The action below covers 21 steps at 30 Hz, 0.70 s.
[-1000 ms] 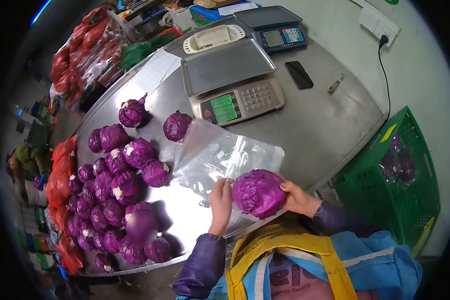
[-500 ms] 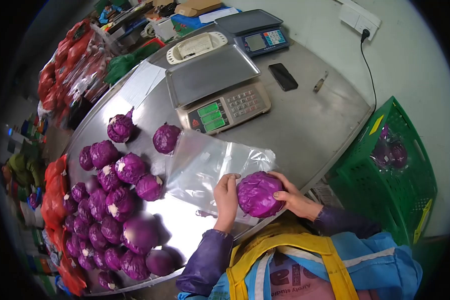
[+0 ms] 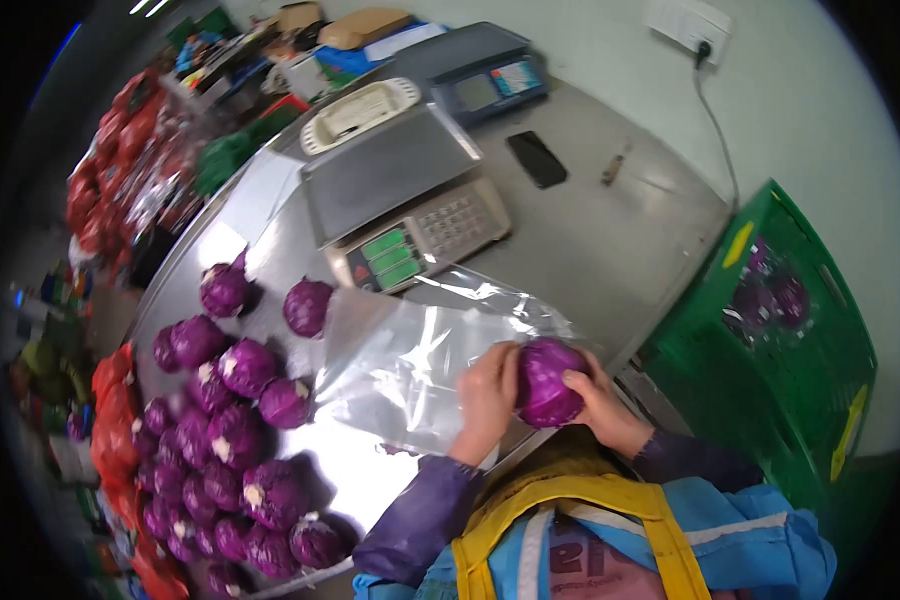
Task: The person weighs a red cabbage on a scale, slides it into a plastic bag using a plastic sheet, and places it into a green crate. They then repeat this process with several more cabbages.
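Observation:
A purple cabbage (image 3: 547,382) is held between both of my hands at the near edge of the steel table (image 3: 620,230). My left hand (image 3: 486,398) presses against its left side, and my right hand (image 3: 595,400) grips its right side. A clear plastic bag (image 3: 410,355) lies flat on the table just left of the cabbage, under my left hand. A pile of several more purple cabbages (image 3: 220,420) covers the left part of the table.
A weighing scale (image 3: 400,195) with a steel pan stands behind the bag, with a second scale (image 3: 480,70) and a white tray (image 3: 355,108) farther back. A black phone (image 3: 537,158) lies on the table. A green crate (image 3: 780,330) with bagged cabbages stands at the right.
Both hands have closed in tighter around the cabbage and drawn it nearer the table's edge. The camera view has swung, shifting everything left and down.

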Each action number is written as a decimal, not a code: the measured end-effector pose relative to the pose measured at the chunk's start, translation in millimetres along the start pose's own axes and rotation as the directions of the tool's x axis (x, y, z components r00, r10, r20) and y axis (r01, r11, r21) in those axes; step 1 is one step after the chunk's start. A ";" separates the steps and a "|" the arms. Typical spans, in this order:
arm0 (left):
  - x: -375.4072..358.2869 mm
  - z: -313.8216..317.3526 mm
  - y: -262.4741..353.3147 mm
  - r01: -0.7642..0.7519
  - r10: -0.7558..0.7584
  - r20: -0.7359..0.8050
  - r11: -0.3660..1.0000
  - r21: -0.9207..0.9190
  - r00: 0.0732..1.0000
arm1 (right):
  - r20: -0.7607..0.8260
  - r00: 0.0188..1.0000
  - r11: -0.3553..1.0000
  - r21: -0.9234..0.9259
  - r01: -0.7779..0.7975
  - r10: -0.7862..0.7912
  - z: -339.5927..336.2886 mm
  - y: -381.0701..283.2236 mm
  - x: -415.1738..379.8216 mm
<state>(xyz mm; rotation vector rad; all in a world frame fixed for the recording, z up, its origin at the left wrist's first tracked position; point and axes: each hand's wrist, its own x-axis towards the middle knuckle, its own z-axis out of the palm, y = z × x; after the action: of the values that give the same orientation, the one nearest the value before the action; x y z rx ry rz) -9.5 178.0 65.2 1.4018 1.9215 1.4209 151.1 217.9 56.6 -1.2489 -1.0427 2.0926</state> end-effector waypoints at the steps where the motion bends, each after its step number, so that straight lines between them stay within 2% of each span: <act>1: 2.9 6.6 3.3 -0.054 0.055 -0.012 0.996 0.067 0.998 | 0.000 1.000 1.000 0.020 -0.005 0.005 -5.2 1.1 2.8; 2: 5.1 13.7 5.6 -0.099 0.104 -0.025 0.985 0.141 0.994 | 0.021 1.000 0.999 0.037 -0.018 0.018 -8.7 -1.9 5.2; 4: 4.5 26.2 5.9 -0.300 0.300 0.034 0.930 0.215 0.953 | 0.091 0.986 0.964 0.217 -0.157 0.140 -35.0 12.4 23.8; 6: 2.4 35.9 9.2 -0.374 0.375 0.043 0.892 0.253 0.926 | 0.120 0.985 0.967 0.209 -0.145 0.121 -41.1 2.0 23.2; 7: 2.0 36.8 11.8 -0.382 0.383 0.046 0.887 0.261 0.922 | 0.115 0.985 0.971 0.187 -0.151 0.131 -42.5 -3.2 20.4; 8: 1.9 38.9 13.7 -0.397 0.397 0.056 0.879 0.263 0.916 | 0.098 0.993 0.988 0.132 -0.077 0.064 -44.8 -4.4 20.9; 9: -0.6 46.0 13.6 -0.333 0.327 0.067 0.902 0.274 0.943 | 0.094 0.995 0.999 0.038 -0.016 0.013 -41.7 -8.7 18.4; 10: -0.3 47.3 15.5 -0.325 0.323 0.056 0.901 0.286 0.945 | 0.090 0.995 0.998 -0.054 0.046 -0.041 -38.0 -12.6 14.5; 11: -0.5 48.5 18.5 -0.337 0.335 0.050 0.915 0.222 0.941 | 0.100 0.994 0.998 -0.054 0.045 -0.039 -40.9 -9.7 15.8; 12: 1.6 50.2 22.1 -0.354 0.352 0.040 0.922 0.157 0.935 | 0.074 0.993 0.991 0.093 -0.098 0.091 -46.5 -5.3 21.9; 13: -4.6 57.5 26.8 -0.449 0.440 0.095 0.886 0.119 0.893 | 0.067 0.972 0.942 0.237 -0.236 0.226 -55.9 1.7 29.5; 14: -12.3 65.8 26.5 -0.471 0.445 0.188 0.872 0.129 0.875 | 0.199 0.954 0.895 0.347 -0.281 0.223 -67.6 11.1 40.3; 15: -18.1 71.7 24.0 -0.480 0.455 0.178 0.866 0.137 0.872 | 0.216 0.973 0.976 0.181 -0.119 0.079 -78.4 17.7 41.7; 16: -19.2 74.0 23.0 -0.493 0.468 0.173 0.858 0.144 0.866 | 0.257 0.964 0.998 0.019 0.063 -0.066 -73.5 12.7 35.4; 17: -16.6 72.8 20.6 -0.440 0.418 0.176 0.890 0.118 0.891 | 0.256 0.964 0.998 0.021 0.063 -0.067 -70.5 6.7 33.5; 18: -14.1 71.2 16.8 -0.385 0.365 0.187 0.919 0.084 0.912 | 0.169 0.980 0.988 0.087 -0.125 0.109 -68.0 -1.4 32.5; 19: -12.0 73.3 6.9 -0.315 0.300 0.146 0.944 0.094 0.943 | 0.085 0.953 0.938 0.172 -0.301 0.290 -66.4 -9.6 28.9; 20: -7.5 63.1 7.9 -0.214 0.201 0.167 0.975 0.065 0.965 | -0.001 0.961 0.952 0.136 -0.275 0.278 -60.1 -17.9 22.1; 21: -7.4 68.3 -4.7 -0.127 0.112 0.119 0.983 0.129 0.987 | 0.042 0.980 0.980 -0.048 -0.195 0.197 -54.7 -27.0 16.7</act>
<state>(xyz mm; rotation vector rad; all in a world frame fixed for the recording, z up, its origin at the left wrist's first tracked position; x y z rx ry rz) 42.9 206.0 30.3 1.6482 1.9234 1.2531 192.4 265.6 53.8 -1.3801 -1.0267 2.2669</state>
